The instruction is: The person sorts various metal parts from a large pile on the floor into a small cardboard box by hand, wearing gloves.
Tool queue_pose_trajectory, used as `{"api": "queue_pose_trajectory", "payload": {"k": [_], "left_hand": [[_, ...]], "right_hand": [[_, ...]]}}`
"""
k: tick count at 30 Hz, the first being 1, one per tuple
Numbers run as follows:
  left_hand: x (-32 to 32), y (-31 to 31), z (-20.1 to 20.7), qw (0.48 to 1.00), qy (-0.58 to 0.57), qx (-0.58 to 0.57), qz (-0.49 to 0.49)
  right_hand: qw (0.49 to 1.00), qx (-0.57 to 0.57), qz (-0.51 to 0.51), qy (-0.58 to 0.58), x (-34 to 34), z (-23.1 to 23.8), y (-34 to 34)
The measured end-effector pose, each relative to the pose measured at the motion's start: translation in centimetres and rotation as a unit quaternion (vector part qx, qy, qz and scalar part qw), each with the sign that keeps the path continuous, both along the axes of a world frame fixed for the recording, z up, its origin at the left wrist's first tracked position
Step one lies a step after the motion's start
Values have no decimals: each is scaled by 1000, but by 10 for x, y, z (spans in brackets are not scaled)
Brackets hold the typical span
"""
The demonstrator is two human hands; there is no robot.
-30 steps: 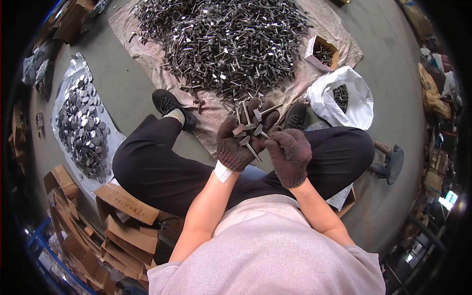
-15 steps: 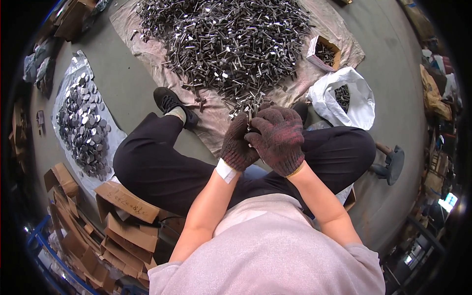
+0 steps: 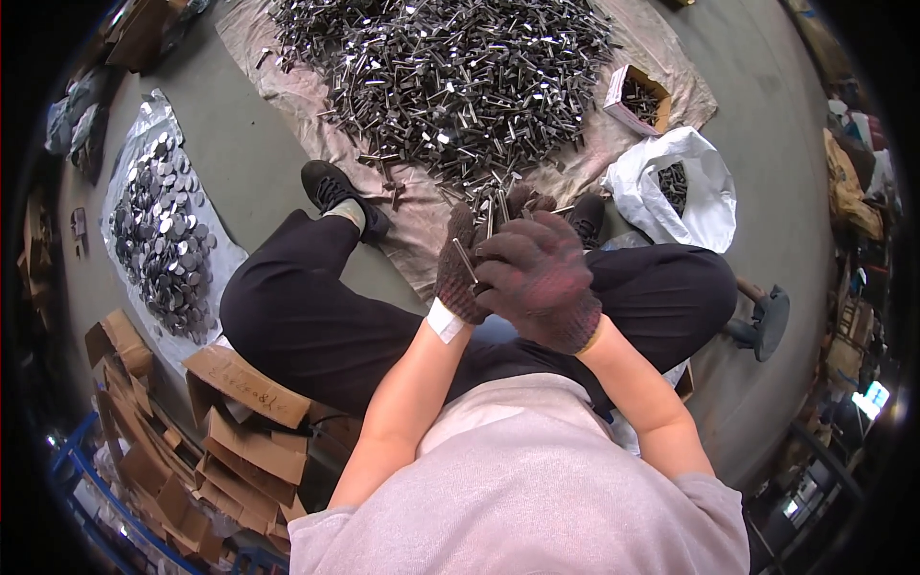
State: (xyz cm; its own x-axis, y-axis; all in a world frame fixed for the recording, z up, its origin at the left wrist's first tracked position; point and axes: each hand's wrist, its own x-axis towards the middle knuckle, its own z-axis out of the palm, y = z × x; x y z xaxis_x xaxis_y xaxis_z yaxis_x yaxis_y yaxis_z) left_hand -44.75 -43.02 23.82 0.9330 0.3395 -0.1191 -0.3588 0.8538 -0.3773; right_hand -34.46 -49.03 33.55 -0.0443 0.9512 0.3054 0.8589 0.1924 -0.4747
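Both gloved hands are working together over the lap. The left hand [image 3: 460, 273] is cupping a bundle of metal pins [image 3: 489, 216], their long axes running roughly twelve to six, tips poking out toward twelve o'clock. The right hand [image 3: 541, 278] is lying curled over the top from three o'clock, touching the bundle and partly hiding it, so its own grip I cannot tell. The big pile of pins [image 3: 450, 77] is spreading on the cloth [image 3: 422, 240] at twelve o'clock, nearer the left hand's fingertips.
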Motion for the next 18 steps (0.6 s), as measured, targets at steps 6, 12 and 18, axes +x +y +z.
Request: {"api": "queue_pose_trajectory", "payload": {"k": [6, 12, 18], "left_hand": [[3, 5, 5, 999, 16, 35, 18], [6, 2, -4, 997, 69, 1, 45], [9, 1, -3, 995, 89, 22, 32]], "right_hand": [[975, 53, -207, 67, 30, -15, -17], [977, 71, -192, 60, 24, -16, -11], [944, 26, -307, 117, 31, -30, -20]]}}
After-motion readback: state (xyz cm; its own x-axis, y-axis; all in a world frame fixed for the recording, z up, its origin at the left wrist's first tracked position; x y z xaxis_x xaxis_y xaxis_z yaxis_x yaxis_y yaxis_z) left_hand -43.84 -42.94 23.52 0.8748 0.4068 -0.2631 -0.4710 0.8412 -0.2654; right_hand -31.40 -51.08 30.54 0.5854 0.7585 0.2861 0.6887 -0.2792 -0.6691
